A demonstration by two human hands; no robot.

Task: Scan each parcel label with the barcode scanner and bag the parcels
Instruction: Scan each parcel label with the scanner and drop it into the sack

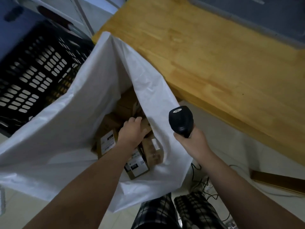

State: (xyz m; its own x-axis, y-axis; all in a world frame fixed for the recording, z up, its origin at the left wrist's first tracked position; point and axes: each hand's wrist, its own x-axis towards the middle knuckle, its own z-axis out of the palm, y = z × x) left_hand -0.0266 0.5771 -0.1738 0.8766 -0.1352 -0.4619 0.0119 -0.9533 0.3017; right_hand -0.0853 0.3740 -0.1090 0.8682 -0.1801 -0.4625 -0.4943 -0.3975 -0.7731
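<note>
Left hand (132, 129) deep inside large white plastic bag (66, 129), fingers curled over small brown cardboard parcel (146, 127). Right hand (193, 141), just outside bag, clenches black pistol-grip barcode scanner (180, 120). Parcel likely light, stiff; grip across edges.

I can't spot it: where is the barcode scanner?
Right of centre in the head view: the right hand grips the barcode scanner, beside the right edge of the white bag.

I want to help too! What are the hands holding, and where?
Right hand grips the scanner by its handle. Left hand touches a parcel; grip unclear.
</note>
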